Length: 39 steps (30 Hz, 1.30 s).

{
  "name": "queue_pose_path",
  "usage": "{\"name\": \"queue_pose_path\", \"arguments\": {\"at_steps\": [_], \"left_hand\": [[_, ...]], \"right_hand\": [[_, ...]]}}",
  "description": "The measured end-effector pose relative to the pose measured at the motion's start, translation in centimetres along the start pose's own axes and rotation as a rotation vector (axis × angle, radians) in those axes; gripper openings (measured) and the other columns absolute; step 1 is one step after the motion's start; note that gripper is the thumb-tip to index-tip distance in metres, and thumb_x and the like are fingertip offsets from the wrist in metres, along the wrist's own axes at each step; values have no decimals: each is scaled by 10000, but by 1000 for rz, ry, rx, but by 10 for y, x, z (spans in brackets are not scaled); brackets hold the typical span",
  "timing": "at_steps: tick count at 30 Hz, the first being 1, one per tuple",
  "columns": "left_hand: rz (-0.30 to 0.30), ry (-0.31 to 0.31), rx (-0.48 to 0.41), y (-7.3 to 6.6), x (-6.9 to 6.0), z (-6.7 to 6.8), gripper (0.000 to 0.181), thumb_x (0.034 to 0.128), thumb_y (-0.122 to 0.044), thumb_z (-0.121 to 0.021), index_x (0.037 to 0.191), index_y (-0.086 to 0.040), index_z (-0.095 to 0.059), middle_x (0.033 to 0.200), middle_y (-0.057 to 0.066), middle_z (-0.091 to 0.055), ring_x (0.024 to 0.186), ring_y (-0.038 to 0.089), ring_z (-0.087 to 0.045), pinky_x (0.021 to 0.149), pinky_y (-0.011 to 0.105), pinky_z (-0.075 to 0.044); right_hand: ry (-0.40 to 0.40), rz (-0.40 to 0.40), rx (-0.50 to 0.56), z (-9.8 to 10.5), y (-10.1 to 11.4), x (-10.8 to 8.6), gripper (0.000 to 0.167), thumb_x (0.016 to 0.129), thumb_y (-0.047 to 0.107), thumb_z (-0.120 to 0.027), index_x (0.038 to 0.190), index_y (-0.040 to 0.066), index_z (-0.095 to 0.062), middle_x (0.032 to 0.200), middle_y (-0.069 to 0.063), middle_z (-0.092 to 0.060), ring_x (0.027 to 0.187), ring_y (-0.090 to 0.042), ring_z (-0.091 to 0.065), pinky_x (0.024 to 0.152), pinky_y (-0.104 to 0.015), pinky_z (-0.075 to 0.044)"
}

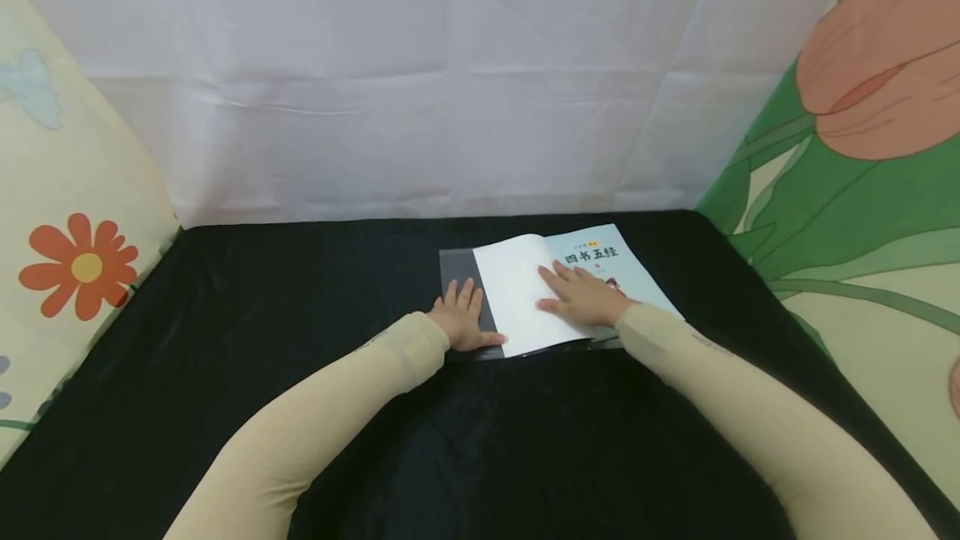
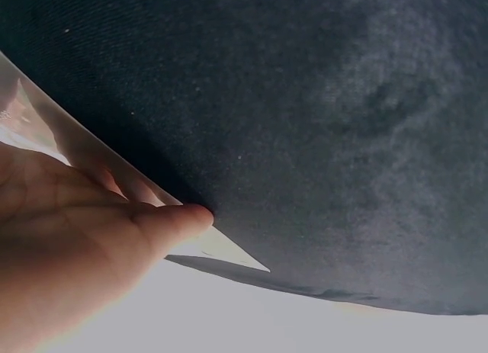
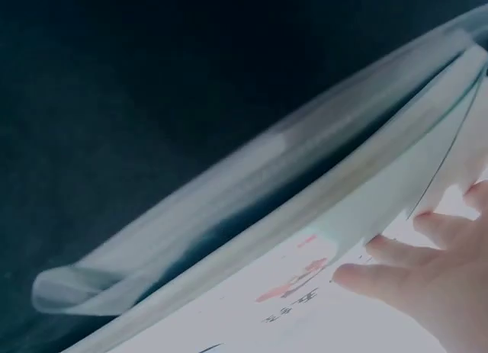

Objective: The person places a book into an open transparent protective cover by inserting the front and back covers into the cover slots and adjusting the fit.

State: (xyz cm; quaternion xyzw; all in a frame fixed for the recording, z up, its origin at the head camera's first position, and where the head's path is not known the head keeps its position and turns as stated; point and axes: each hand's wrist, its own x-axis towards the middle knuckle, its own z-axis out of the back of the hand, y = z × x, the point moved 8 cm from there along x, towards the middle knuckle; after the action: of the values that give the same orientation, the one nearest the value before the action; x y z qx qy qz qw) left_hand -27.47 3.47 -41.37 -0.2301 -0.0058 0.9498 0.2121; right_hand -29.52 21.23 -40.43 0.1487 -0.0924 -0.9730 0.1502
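Note:
A book (image 1: 633,265) lies on the black cloth, its pale blue printed face to the right and a blank white leaf (image 1: 513,294) folded out to the left. Clear plastic film (image 1: 459,263) sticks out past the white leaf; in the right wrist view a curled strip of film (image 3: 252,158) runs along the book's edge. My left hand (image 1: 461,319) rests with spread fingers on the film, its thumb at the leaf's lower left edge. With fingers extended, my right hand (image 1: 585,298) lies across the fold between the leaf and the printed face.
Black cloth (image 1: 300,290) covers the table around the book. A white sheet (image 1: 420,107) hangs behind it. Flower-patterned panels stand at both sides, an orange flower (image 1: 86,267) on the left one and a large tulip (image 1: 885,65) on the right one.

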Motion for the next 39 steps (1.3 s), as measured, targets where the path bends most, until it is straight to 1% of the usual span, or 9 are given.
{"name": "queue_pose_path", "arguments": {"at_steps": [2, 5, 10, 15, 18, 22, 26, 32, 39], "left_hand": [[6, 6, -3, 1, 2, -2, 911, 941, -663, -401, 1565, -74, -96, 1630, 85, 11, 1479, 312, 14, 1166, 428, -151], [13, 11, -3, 3, 9, -6, 918, 936, -673, -398, 1567, -80, -91, 1630, 80, 21, 1478, 310, 26, 1167, 429, -143], [12, 12, 8, 6, 20, -13, 945, 921, -705, -375, 1568, -88, -68, 1628, 75, 49, 1475, 314, 51, 1167, 439, -131], [10, 12, 7, 3, 13, -9, 933, 926, -695, -382, 1568, -87, -80, 1630, 76, 26, 1478, 312, 29, 1166, 431, -144], [8, 2, 9, 2, 5, -5, 916, 931, -680, -397, 1566, -84, -113, 1631, 77, -7, 1480, 307, 0, 1163, 425, -164], [1, -6, 22, 1, 0, -2, 900, 941, -670, -381, 1566, -81, -112, 1631, 79, -8, 1481, 305, -5, 1164, 416, -164], [1, -4, 19, 1, -1, 0, 891, 949, -661, -376, 1565, -75, -109, 1631, 83, 0, 1480, 306, 6, 1167, 414, -150], [-2, 11, 25, 1, -1, -2, 889, 954, -656, -369, 1564, -70, -98, 1630, 93, 4, 1479, 311, 18, 1166, 427, -151], [-2, -5, 28, 1, 1, -1, 899, 945, -668, -375, 1564, -69, -115, 1630, 91, -13, 1479, 314, 3, 1162, 430, -165]], "right_hand": [[-13, 1, 2, 1, -1, 0, 749, 1001, 536, -394, 1561, 94, -167, 1590, -217, -117, 1397, -523, -152, 1071, -685, -131], [-3, -11, 36, 0, -4, 0, 776, 980, 577, -403, 1564, 120, -172, 1600, -195, -95, 1413, -512, -89, 1033, -742, -52], [83, 2, 153, -3, -14, 3, 868, 927, 619, -488, 1570, 151, -142, 1614, -159, -6, 1431, -477, 61, 1016, -751, 30], [168, 75, 258, 1, -20, 2, 962, 859, 503, -673, 1564, 104, -153, 1608, -198, 16, 1430, -477, 84, 1069, -689, 28], [198, 76, 237, -4, -23, 2, 1000, 842, 543, -674, 1571, 137, -123, 1611, -185, 49, 1434, -455, 111, 1043, -716, 56], [183, 60, 178, -11, -24, 3, 1004, 848, 614, -621, 1575, 172, -88, 1611, -166, 93, 1432, -439, 150, 995, -755, 92], [149, 60, 160, -11, -22, 1, 977, 866, 598, -608, 1575, 164, -94, 1612, -160, 99, 1430, -440, 158, 990, -757, 102], [170, 47, 178, -12, -17, 0, 982, 867, 609, -598, 1574, 164, -82, 1609, -151, 126, 1422, -443, 185, 979, -757, 124], [167, 21, 164, -13, -17, 0, 978, 868, 615, -594, 1576, 181, -76, 1612, -135, 132, 1425, -433, 184, 987, -752, 119]]}}
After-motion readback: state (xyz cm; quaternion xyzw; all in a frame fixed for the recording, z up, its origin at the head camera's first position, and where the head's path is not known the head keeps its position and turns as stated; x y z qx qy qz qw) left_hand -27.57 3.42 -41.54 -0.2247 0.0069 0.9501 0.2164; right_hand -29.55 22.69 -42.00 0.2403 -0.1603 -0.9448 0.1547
